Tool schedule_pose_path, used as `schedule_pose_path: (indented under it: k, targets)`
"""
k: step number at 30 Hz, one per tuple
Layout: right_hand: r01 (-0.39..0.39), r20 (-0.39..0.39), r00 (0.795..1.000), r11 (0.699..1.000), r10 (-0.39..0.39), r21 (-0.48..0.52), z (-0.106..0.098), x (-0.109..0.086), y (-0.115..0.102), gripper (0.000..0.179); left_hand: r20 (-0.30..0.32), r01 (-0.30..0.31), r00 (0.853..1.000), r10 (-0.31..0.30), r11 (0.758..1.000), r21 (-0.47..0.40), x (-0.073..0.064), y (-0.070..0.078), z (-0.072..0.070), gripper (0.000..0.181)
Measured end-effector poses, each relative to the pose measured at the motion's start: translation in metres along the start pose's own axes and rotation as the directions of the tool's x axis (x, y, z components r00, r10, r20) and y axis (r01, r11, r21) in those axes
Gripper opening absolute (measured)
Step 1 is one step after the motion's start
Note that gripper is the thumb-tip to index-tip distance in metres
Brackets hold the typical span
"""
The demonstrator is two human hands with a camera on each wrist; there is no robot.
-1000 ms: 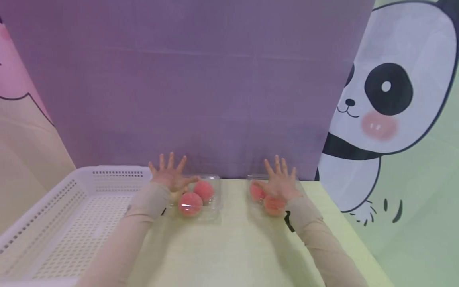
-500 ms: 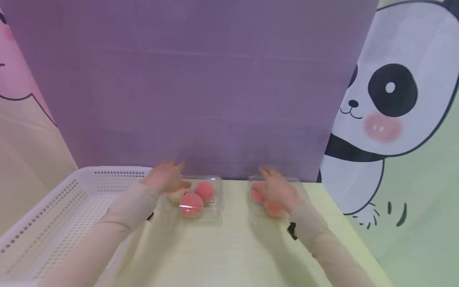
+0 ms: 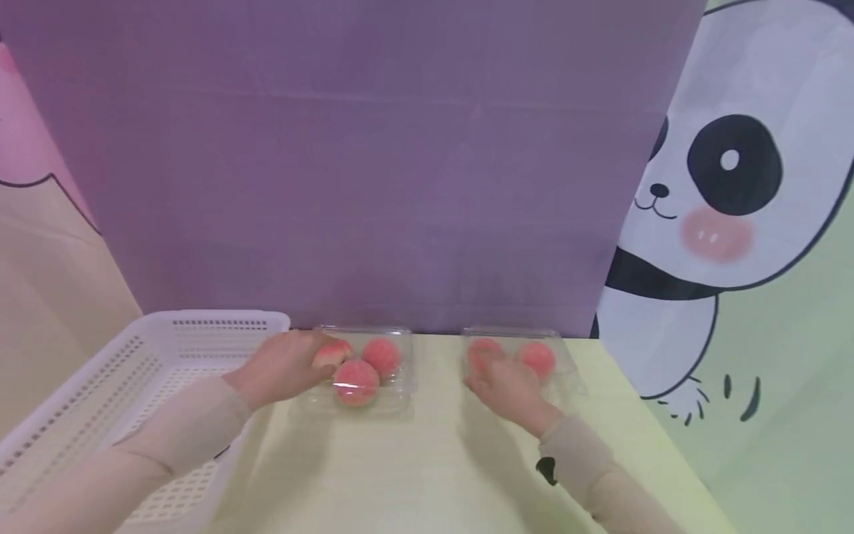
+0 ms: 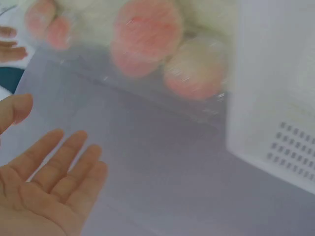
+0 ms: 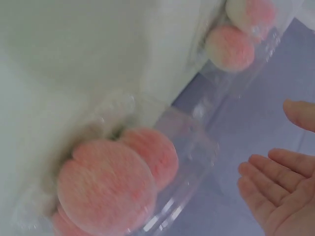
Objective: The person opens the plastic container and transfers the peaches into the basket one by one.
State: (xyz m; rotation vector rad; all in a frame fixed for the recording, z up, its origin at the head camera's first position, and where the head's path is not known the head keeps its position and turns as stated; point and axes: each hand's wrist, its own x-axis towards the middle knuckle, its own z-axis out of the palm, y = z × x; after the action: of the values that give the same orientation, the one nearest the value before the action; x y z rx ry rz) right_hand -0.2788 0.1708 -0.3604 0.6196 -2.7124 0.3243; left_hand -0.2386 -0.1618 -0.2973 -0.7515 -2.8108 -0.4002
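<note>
Purple cloth [image 3: 367, 170] hangs behind the pale table [image 3: 400, 467], where a white basket [image 3: 220, 317] stands; its near end is cut off from sight. Just right of the basket, a clear box [image 3: 392, 402] contains three peaches [image 3: 356, 383]; the left hand [image 3: 283, 367] covers the side nearest to the basket. Farther from the basket, a second clear box [image 3: 570, 374] contains peaches too: two show well, while a lower pink edge is too blurred to name. The right hand [image 3: 510, 389] hides part of it. Both hands are wide, fingers straight, thumbs apart; whether they touch any fruit, I cannot tell. The left sleeve [image 3: 193, 426] partly hides the basket's floor.
</note>
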Motion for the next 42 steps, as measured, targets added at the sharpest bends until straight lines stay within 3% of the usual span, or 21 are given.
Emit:
schedule_pose_path:
  k: [5,9,15,18,24,28,31,34,38,42]
  targets:
    - [0.039,0.015,0.999,0.993,-0.041,0.111,0.011,-0.005,-0.008,0.044,0.035,-0.080,0.996,0.078,0.995,0.059,-0.009,-0.013,0.003,0.026]
    - [0.040,0.056,0.997,0.974,-0.054,0.221,0.019,-0.006,-0.013,0.052,0.099,-0.169,0.982,0.162,0.983,0.066,-0.010,-0.026,0.007,0.028]
    - [0.024,0.160,0.985,0.962,-0.070,0.273,0.035,-0.003,-0.020,0.057,0.095,-0.250,0.966,0.241,0.964,0.089,-0.007,-0.048,0.016,0.026]
    - [0.031,0.182,0.980,0.958,-0.086,0.286,0.045,0.000,-0.024,0.060,0.092,-0.252,0.966,0.242,0.962,0.109,-0.006,-0.059,0.021,0.027]
    - [0.004,0.188,0.979,0.918,-0.085,0.396,0.064,0.010,-0.030,0.066,0.116,-0.231,0.969,0.216,0.962,0.146,-0.002,-0.076,0.030,0.031]
    - [-0.039,0.199,0.978,0.896,-0.055,0.443,0.073,0.020,-0.034,0.072,0.145,-0.189,0.975,0.167,0.970,0.154,0.000,-0.082,0.033,0.039]
    - [-0.108,0.236,0.972,0.855,-0.017,0.507,0.080,0.027,-0.039,0.079,0.186,-0.130,0.977,0.102,0.981,0.145,0.002,-0.084,0.036,0.048]
    - [-0.198,0.289,0.957,0.788,0.027,0.583,0.088,0.032,-0.042,0.086,0.230,-0.060,0.973,0.031,0.991,0.118,0.004,-0.084,0.040,0.059]
    - [-0.283,0.346,0.937,0.694,0.052,0.662,0.098,0.035,-0.047,0.094,0.257,-0.016,0.966,-0.006,0.996,0.085,0.004,-0.082,0.045,0.071]
    - [-0.329,0.383,0.922,0.628,0.053,0.705,0.106,0.037,-0.049,0.099,0.257,-0.012,0.966,-0.007,0.997,0.075,0.006,-0.081,0.047,0.076]
